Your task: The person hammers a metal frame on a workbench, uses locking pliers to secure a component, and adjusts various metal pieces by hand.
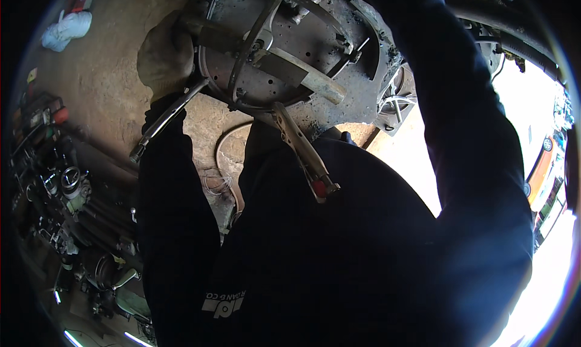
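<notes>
My left hand (166, 58), in a dirty work glove, is closed at the left side of a round metal frame (247, 50). Its fingers seem wrapped around the end of a flat metal bar (278, 65) that crosses the frame; the hand partly hides the grip. The frame lies on a grey steel plate (357, 99) with small holes. Locking pliers (302, 147) are clamped on the frame's near edge, handles pointing toward me. A second tool like locking pliers (169, 123) juts out near my left wrist. My right arm (460, 93) reaches past the top edge, its hand out of sight.
Machinery with a handwheel (71, 177) and metal parts crowd the left side. A curved hose or strip (221, 150) lies on the brown floor (112, 62) below the plate. A white cloth or bag (68, 31) is at the upper left. Bright daylight and an orange vehicle (541, 171) show at right.
</notes>
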